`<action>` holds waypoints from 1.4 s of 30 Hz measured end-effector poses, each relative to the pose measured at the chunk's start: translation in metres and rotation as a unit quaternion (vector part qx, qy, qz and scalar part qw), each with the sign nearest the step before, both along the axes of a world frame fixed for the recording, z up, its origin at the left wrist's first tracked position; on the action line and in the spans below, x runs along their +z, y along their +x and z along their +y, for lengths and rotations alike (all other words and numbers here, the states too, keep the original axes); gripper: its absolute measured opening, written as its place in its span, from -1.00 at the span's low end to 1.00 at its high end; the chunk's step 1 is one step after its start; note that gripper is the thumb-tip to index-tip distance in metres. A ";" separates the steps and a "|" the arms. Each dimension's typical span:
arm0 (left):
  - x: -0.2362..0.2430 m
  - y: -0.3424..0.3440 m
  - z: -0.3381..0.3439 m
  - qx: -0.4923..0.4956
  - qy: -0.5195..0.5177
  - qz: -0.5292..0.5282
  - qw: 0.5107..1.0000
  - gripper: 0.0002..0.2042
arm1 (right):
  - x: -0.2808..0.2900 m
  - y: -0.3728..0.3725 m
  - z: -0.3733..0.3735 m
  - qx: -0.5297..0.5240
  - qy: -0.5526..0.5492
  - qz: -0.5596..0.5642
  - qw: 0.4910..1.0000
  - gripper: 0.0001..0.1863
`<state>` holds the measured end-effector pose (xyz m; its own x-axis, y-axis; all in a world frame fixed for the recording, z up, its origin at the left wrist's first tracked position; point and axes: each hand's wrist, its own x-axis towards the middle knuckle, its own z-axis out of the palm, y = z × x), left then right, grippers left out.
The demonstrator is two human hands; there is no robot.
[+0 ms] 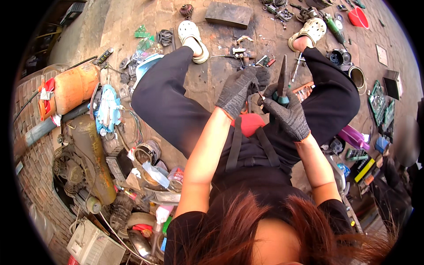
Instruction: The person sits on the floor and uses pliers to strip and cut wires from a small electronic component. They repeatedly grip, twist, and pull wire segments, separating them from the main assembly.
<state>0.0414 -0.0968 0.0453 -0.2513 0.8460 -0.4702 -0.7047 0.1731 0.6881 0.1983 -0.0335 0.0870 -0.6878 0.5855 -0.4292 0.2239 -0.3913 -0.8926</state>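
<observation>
Both my hands wear dark grey knit gloves with orange cuffs and meet above my lap. My right hand is closed round a pair of long-nose pliers, whose dark jaws point away from me above teal grips. Its thumb and fingertips reach toward my left hand. My left hand is closed, its fingers pinching a small dark piece too hidden to name. Below the hands, a red object shows between black straps. On the ground just beyond lie a hammer-like metal tool and small red and green pieces.
An orange gas cylinder, an olive cylinder, cans and machine parts crowd the left. Ahead lies a dark metal block. A green angle grinder, a red bowl, an empty metal ring and circuit boards lie at right.
</observation>
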 end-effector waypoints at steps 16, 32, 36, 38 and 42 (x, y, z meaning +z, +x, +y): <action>0.027 -0.004 0.011 0.021 -0.030 0.104 0.994 -0.69 | -0.028 0.040 0.004 0.171 0.208 -0.151 0.951 -0.60; 0.020 -0.018 0.011 -0.023 -0.113 0.436 0.892 -0.63 | 0.001 0.027 0.019 0.256 0.431 -0.271 0.822 -0.46; 0.019 -0.021 0.011 -0.015 -0.119 0.454 0.883 -0.62 | 0.010 0.020 0.023 0.284 0.475 -0.282 0.784 -0.54; 0.017 -0.024 0.012 -0.018 -0.123 0.451 0.884 -0.62 | 0.012 0.015 0.027 0.308 0.516 -0.267 0.754 -0.58; 0.008 -0.028 0.012 -0.010 -0.098 0.462 0.882 -0.64 | 0.007 0.012 0.035 0.331 0.484 -0.287 0.757 -0.61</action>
